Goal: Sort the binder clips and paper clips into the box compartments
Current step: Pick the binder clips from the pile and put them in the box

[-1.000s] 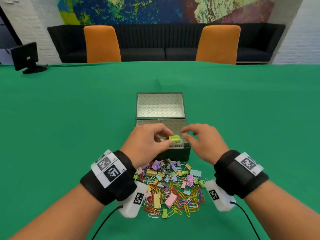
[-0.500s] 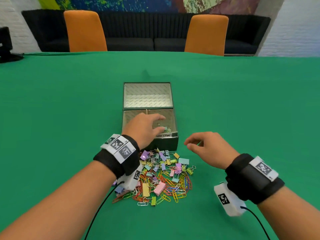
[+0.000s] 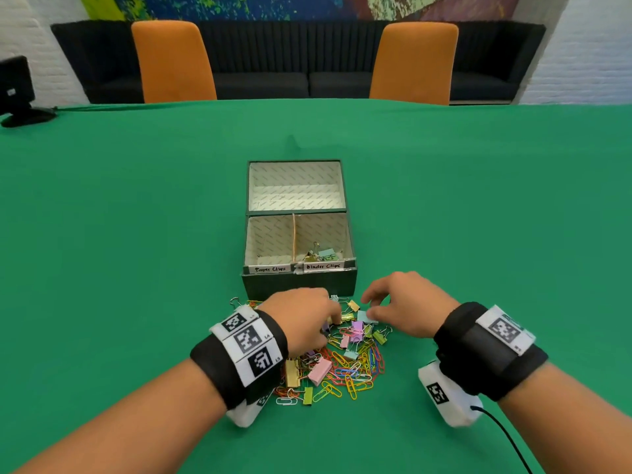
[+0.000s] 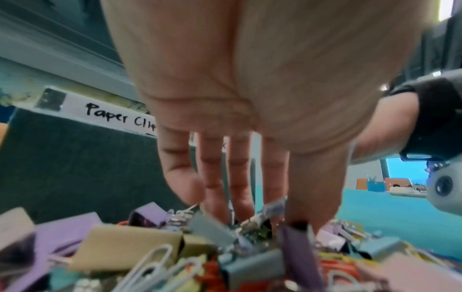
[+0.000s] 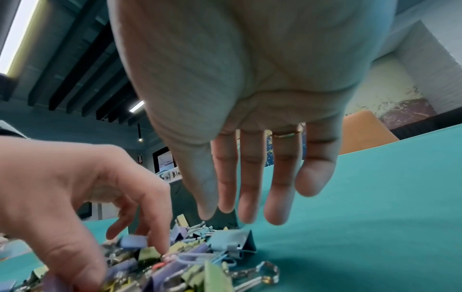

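Note:
The dark green box (image 3: 299, 283) has two front compartments, labelled Paper Clips (image 3: 270, 237) on the left and Binder Clips (image 3: 323, 234) on the right. A few binder clips (image 3: 323, 253) lie in the right one. A mixed pile of clips (image 3: 345, 367) sits on the cloth just in front of the box. My left hand (image 3: 330, 319) reaches down into the pile's far left, its fingertips (image 4: 240, 205) touching the clips. My right hand (image 3: 371, 307) hovers with loose fingers over a light blue binder clip (image 5: 232, 240) at the pile's far right edge, holding nothing.
The box's lid (image 3: 295, 186) lies open flat behind it. Green cloth covers the table (image 3: 136, 234). Two orange chairs (image 3: 171, 63) stand at the far edge, and a black monitor (image 3: 17, 90) is at the far left. A wrist-camera cable (image 3: 506, 436) trails at the lower right.
My left hand held a green binder clip over the box, let it go there, and came back to the pile. My right hand also dropped from the box to the pile.

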Demonstrator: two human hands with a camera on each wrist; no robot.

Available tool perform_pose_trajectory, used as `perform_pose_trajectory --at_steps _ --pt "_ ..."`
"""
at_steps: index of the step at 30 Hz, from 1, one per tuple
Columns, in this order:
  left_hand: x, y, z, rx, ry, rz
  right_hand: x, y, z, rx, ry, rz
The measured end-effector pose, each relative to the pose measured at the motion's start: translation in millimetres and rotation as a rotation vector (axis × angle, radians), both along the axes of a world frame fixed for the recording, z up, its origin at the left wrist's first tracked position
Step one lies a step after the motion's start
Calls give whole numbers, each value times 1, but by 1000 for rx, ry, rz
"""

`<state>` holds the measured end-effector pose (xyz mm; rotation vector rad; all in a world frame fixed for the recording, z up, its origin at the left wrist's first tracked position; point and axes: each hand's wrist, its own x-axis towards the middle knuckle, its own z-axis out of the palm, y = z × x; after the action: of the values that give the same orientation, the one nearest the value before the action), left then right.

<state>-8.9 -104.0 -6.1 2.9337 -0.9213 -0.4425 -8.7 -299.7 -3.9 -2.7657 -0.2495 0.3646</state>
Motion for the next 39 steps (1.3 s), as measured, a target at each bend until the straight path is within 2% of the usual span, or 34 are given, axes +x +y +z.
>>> perform_pose_trajectory --at_steps 2,8,12,15,19,30,36,39 --pt "0 -1 -4 35 12 2 -1 0 -3 -36 20 4" --pt "1 1 -2 -33 11 26 -3 1 -10 -57 26 4" --pt "0 4 4 -188 40 70 -5 2 -10 2 27 17" --pt "-3 5 14 -388 61 128 -6 3 -4 60 14 43" --pt "-3 9 27 -619 97 213 -6 4 14 150 -68 49" --pt "-10 30 20 -793 5 346 15 17 48 461 -438 -117" --pt "-8 38 26 -826 -99 383 37 40 46 423 -561 -102" --pt "-6 40 26 -841 -130 425 39 41 41 271 -477 -66"
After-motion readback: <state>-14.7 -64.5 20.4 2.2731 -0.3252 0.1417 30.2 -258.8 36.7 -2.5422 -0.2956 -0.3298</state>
